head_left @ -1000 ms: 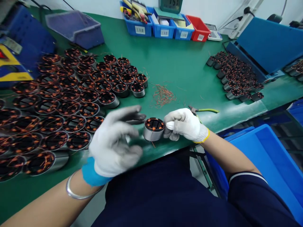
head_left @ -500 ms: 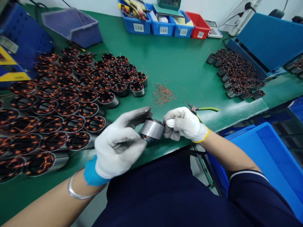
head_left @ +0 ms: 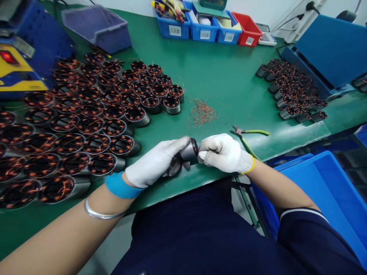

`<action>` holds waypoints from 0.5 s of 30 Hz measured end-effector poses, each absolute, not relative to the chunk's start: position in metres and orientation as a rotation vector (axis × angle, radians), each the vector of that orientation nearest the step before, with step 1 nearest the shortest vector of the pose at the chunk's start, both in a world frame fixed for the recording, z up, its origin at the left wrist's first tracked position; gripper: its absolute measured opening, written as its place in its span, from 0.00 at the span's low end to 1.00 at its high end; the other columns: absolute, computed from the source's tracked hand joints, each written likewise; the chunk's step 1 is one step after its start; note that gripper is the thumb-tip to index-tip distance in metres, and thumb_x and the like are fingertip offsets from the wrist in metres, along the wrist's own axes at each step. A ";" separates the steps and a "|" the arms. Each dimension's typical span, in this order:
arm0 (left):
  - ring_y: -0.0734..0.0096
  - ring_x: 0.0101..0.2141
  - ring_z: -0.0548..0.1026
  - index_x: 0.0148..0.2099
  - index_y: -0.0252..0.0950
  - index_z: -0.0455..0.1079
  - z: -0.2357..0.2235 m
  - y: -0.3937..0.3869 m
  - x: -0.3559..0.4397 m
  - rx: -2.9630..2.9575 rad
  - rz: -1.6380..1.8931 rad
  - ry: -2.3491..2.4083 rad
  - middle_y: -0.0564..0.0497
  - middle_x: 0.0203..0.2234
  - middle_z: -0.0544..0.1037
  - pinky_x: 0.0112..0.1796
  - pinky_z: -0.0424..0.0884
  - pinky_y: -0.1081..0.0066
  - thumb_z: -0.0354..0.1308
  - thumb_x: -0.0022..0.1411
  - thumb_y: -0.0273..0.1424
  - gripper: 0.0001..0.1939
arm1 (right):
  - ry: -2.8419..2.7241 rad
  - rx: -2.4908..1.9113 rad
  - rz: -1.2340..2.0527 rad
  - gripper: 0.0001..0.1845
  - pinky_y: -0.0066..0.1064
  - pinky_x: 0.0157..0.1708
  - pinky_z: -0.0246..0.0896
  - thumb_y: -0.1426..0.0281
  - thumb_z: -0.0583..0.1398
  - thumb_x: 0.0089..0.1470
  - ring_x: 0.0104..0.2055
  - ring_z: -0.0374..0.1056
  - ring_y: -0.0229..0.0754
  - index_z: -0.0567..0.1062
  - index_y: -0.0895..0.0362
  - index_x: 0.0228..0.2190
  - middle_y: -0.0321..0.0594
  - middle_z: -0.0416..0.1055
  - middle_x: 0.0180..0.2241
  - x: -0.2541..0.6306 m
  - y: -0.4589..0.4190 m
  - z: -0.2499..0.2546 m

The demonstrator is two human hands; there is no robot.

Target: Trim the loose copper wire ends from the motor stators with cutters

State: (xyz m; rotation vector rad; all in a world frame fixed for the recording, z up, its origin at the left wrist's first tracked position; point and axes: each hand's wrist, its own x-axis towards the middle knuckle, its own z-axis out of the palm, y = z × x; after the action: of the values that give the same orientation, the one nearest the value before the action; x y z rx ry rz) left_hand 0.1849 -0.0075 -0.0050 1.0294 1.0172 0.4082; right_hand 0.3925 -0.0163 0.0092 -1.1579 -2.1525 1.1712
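Observation:
Near the table's front edge, my gloved left hand is wrapped round a motor stator, a short steel cylinder with copper windings. The stator lies tilted on its side, its wound end turned toward my right hand. My right hand, also in a white glove, is closed in a pinch right beside that end; what its fingertips hold, if anything, is too small to make out. Green-handled cutting pliers lie spread on the table just behind my right hand. A small heap of copper wire clippings lies beyond the stator.
Rows of stators cover the left side, with a yellow-and-blue machine and a purple bin behind. More stators stand at right by a blue box. Blue bins and a red bin line the back.
My left hand has turned over and closed round the stator, tipping its wound end from upward to facing right. My right hand stays pinched beside it. The whole view has shifted slightly.

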 end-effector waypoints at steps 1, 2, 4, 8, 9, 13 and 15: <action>0.80 0.13 0.61 0.32 0.34 0.69 -0.002 -0.008 0.185 1.010 0.435 1.016 0.52 0.19 0.73 0.13 0.55 0.78 0.54 0.60 0.51 0.23 | -2.193 -1.164 1.109 0.11 0.25 0.26 0.54 0.68 0.56 0.52 0.24 0.62 0.32 0.73 0.60 0.23 0.34 0.68 0.21 0.392 -0.016 0.009; 0.79 0.16 0.65 0.34 0.35 0.69 0.001 -0.008 0.185 0.981 0.478 1.006 0.53 0.21 0.74 0.15 0.59 0.78 0.60 0.57 0.45 0.17 | -2.201 -1.181 1.080 0.10 0.25 0.26 0.54 0.68 0.56 0.52 0.25 0.62 0.32 0.73 0.60 0.23 0.34 0.68 0.22 0.392 -0.016 0.009; 0.74 0.24 0.73 0.38 0.37 0.70 0.007 -0.008 0.185 0.900 0.601 0.954 0.53 0.29 0.76 0.24 0.71 0.76 0.67 0.49 0.35 0.15 | -2.123 -1.226 1.140 0.10 0.25 0.25 0.54 0.68 0.56 0.53 0.24 0.63 0.32 0.72 0.60 0.24 0.34 0.68 0.22 0.393 -0.016 0.009; 0.63 0.34 0.78 0.38 0.36 0.69 0.007 -0.009 0.186 0.755 0.705 0.894 0.47 0.36 0.77 0.33 0.78 0.64 0.66 0.49 0.39 0.17 | -1.904 -1.219 1.361 0.10 0.23 0.22 0.55 0.67 0.56 0.53 0.21 0.63 0.32 0.71 0.60 0.25 0.33 0.67 0.21 0.393 -0.017 0.010; 0.62 0.30 0.77 0.37 0.36 0.69 0.005 -0.009 0.186 0.759 0.611 0.912 0.46 0.33 0.78 0.28 0.77 0.64 0.62 0.52 0.45 0.19 | -1.894 -1.207 1.375 0.09 0.23 0.21 0.56 0.67 0.57 0.52 0.21 0.63 0.31 0.71 0.60 0.24 0.33 0.67 0.20 0.392 -0.018 0.010; 0.69 0.18 0.72 0.39 0.33 0.71 0.005 -0.011 0.186 0.887 0.358 0.922 0.46 0.26 0.78 0.17 0.69 0.70 0.61 0.54 0.50 0.23 | -1.717 -1.192 1.556 0.08 0.22 0.19 0.58 0.67 0.58 0.50 0.20 0.64 0.31 0.70 0.59 0.25 0.34 0.68 0.21 0.391 -0.018 0.008; 0.68 0.28 0.77 0.38 0.36 0.72 0.008 -0.011 0.188 0.906 0.649 0.879 0.48 0.34 0.79 0.28 0.76 0.69 0.67 0.50 0.38 0.16 | -1.559 -1.166 1.688 0.08 0.22 0.17 0.59 0.66 0.58 0.49 0.18 0.64 0.31 0.70 0.59 0.26 0.35 0.70 0.22 0.390 -0.018 0.007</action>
State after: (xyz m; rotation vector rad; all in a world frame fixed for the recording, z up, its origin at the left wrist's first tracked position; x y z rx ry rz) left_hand 0.1875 -0.0108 0.0076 0.9061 0.8794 0.6491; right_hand 0.3896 -0.0180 0.0067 -1.1663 -1.5589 1.6880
